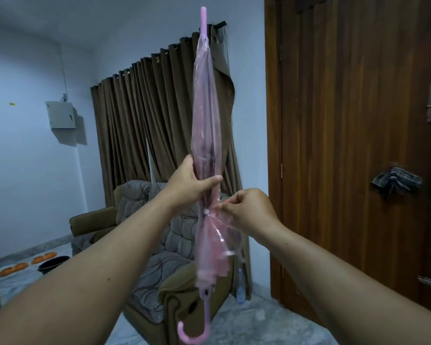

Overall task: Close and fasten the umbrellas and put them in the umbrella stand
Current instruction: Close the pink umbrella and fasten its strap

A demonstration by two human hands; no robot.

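A closed pink see-through umbrella [205, 113] stands upright in front of me, tip up and hooked handle [193, 336] down. My left hand [189, 183] grips the folded canopy around its middle. Just below, my right hand [246, 210] pinches the strap beside the white snap button [206, 211]. The canopy below the strap flares out loosely. No umbrella stand is in view.
A padded brown armchair [147, 245] stands behind the umbrella, before brown curtains [147, 120]. A wooden door [346, 145] fills the right side. A plastic bottle [241, 286] stands on the floor by the chair. Orange discs [23, 263] and a dark bowl [52, 263] lie at the left.
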